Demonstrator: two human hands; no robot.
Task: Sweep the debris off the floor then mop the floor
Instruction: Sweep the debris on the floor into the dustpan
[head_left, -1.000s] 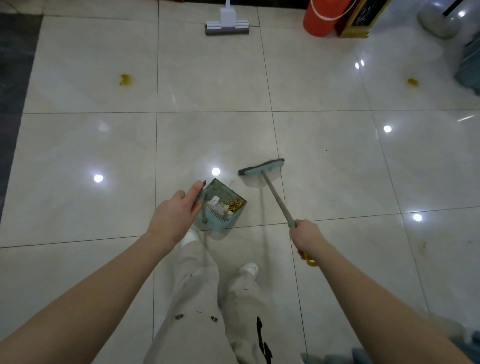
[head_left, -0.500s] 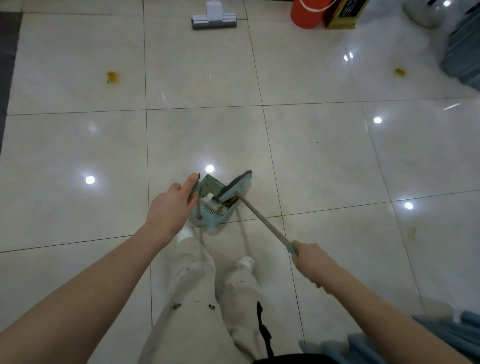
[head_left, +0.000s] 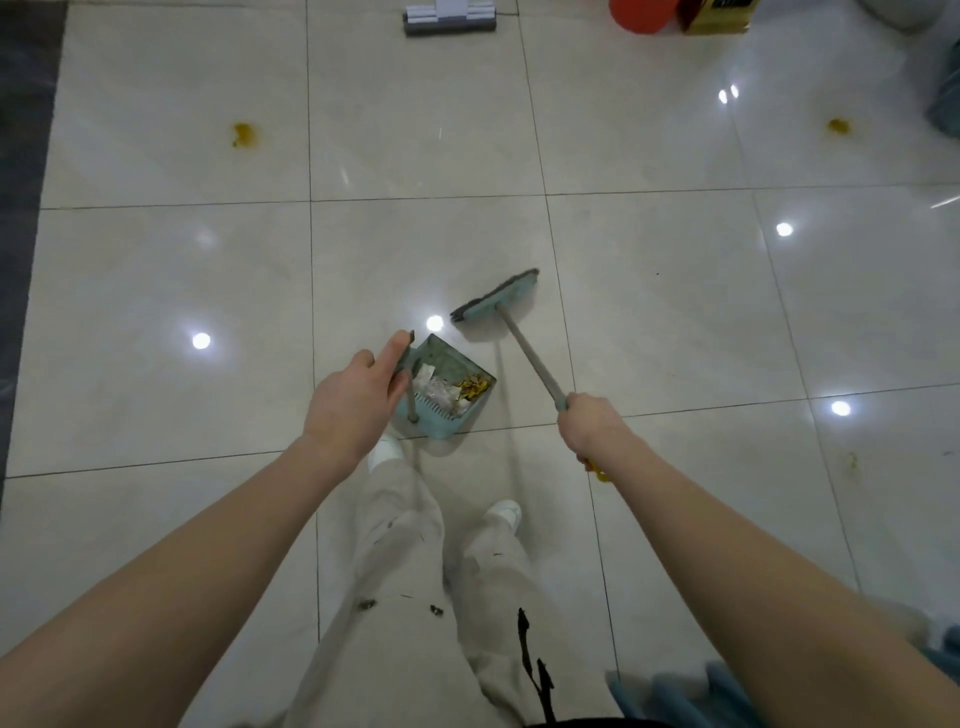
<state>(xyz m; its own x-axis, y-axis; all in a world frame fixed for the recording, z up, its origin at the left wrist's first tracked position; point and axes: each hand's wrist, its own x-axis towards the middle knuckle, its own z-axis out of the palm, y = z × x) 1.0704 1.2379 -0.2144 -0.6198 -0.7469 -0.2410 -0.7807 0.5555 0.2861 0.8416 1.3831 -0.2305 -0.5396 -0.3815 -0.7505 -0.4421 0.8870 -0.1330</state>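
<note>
A teal dustpan (head_left: 451, 375) stands on the pale tiled floor in front of my feet, holding white scraps and yellow bits. My left hand (head_left: 356, 402) grips the top of its upright handle. My right hand (head_left: 592, 427) is closed around the shaft of a teal broom (head_left: 498, 300), whose head rests on the floor just beyond and right of the dustpan's mouth. A grey-and-white mop head (head_left: 450, 21) lies at the far edge of the floor. Yellow stains mark the tiles at far left (head_left: 244, 134), far right (head_left: 837, 126) and near right (head_left: 851, 460).
A red bucket (head_left: 644, 15) and a yellow-trimmed box (head_left: 719, 18) stand at the back right. A dark strip (head_left: 23, 208) borders the floor on the left. Blue-grey fabric (head_left: 675, 696) shows at the bottom right. My legs and white shoes are below the dustpan.
The broom head has swung out of the dustpan's mouth, forward and to the right, and now sits on the floor. The dustpan stays in my left hand.
</note>
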